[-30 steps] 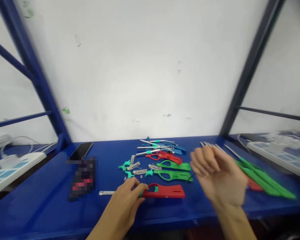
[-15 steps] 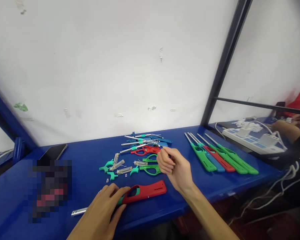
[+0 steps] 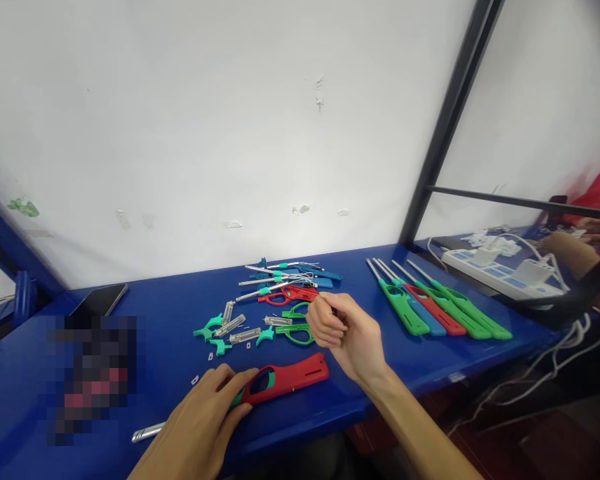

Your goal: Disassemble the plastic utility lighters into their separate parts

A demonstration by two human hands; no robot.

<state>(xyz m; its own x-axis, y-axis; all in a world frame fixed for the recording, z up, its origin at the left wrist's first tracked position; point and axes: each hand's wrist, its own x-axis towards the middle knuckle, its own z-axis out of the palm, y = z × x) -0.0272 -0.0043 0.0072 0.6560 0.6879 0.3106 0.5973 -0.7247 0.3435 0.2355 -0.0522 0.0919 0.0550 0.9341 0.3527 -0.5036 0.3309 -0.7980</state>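
Observation:
A red gas lighter (image 3: 295, 379) with a long metal tube lies near the table's front edge. My left hand (image 3: 207, 407) is closed around its front end, thumb on the near side, covering part of the tube. Above and right of the lighter's handle, my right hand (image 3: 343, 330) is raised with fingers curled in. Whatever it holds, if anything, is hidden. Just beyond are two green lighter half-shells (image 3: 296, 335), teal triggers (image 3: 221, 347), clear fuel tanks (image 3: 245, 335) and tiny white pieces (image 3: 211, 357). An opened red lighter shell (image 3: 293, 293) lies behind them.
Several whole lighters (image 3: 405, 313) lie in a row at right. Opened blue lighters (image 3: 320, 275) are at the back by the wall. A phone (image 3: 100, 303) and a blurred-out item (image 3: 93, 383) are at left. A white power strip (image 3: 500, 273) sits beyond the black post (image 3: 450, 127).
The view has shifted slightly, moving the scene a little up and left. The red lighter's handle appears slightly rolled in my left hand. My right hand stays curled above it.

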